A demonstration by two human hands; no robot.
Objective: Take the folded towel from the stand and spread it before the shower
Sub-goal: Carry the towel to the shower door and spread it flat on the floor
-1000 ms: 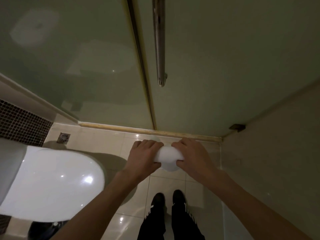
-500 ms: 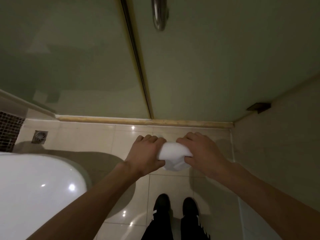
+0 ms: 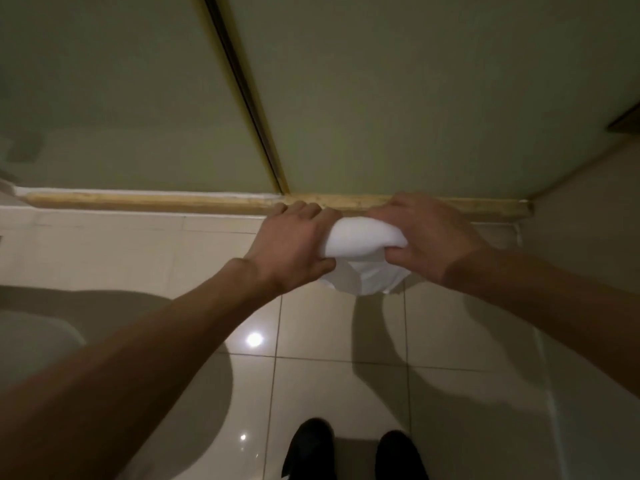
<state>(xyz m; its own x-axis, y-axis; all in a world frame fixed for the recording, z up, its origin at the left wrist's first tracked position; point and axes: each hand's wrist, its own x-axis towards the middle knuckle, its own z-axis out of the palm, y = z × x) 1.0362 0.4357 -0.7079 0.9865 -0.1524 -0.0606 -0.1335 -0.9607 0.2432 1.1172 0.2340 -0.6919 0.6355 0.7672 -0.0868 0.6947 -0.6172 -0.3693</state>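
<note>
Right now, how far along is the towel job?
Done: the white folded cloth towel is fetched, gripped by left hand and right hand before the frosted glass shower door. In hand: one fold hangs loose. Left: spreading it on the glossy beige tiled floor.

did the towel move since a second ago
Yes: the towel has gone forward, away from the shoes and up to the shower sill.

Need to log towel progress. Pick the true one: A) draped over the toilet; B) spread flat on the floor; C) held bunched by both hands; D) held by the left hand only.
C: the left hand and right hand each grip an end of the towel, bunched above the floor.
</note>
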